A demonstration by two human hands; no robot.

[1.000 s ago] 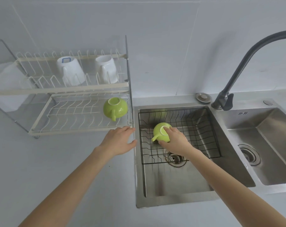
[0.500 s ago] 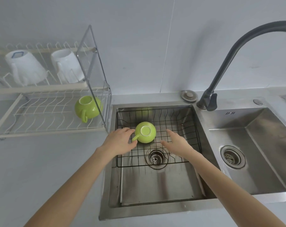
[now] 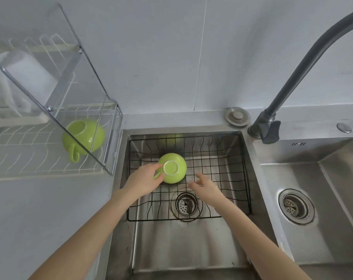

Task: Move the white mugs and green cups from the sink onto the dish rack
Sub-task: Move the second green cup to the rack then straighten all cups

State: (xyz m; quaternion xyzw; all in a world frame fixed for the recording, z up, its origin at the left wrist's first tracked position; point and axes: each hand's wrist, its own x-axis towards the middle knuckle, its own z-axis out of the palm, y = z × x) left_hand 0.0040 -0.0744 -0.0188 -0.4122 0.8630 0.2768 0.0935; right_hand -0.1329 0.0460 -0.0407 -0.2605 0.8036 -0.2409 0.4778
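A green cup point(image 3: 174, 170) lies upside down on the black wire basket point(image 3: 222, 164) in the left sink basin point(image 3: 187, 239). My left hand point(image 3: 144, 179) wraps around the cup's handle side. My right hand point(image 3: 205, 186) hovers open just right of the cup, not touching it. A second green cup point(image 3: 83, 136) rests upside down on the lower tier of the white dish rack point(image 3: 30, 150) at the left. A white mug point(image 3: 32, 77) stands blurred on the rack's upper tier.
A dark curved faucet point(image 3: 297, 77) rises between the two steel basins. The right basin point(image 3: 323, 188) has a round drain strainer. A sink plug point(image 3: 237, 116) lies on the ledge behind. Grey counter point(image 3: 40, 219) lies at the front left.
My right hand let go of the green cup and drew back to the right. My left hand moved from the counter into the sink and took hold of the cup. The view swung right.
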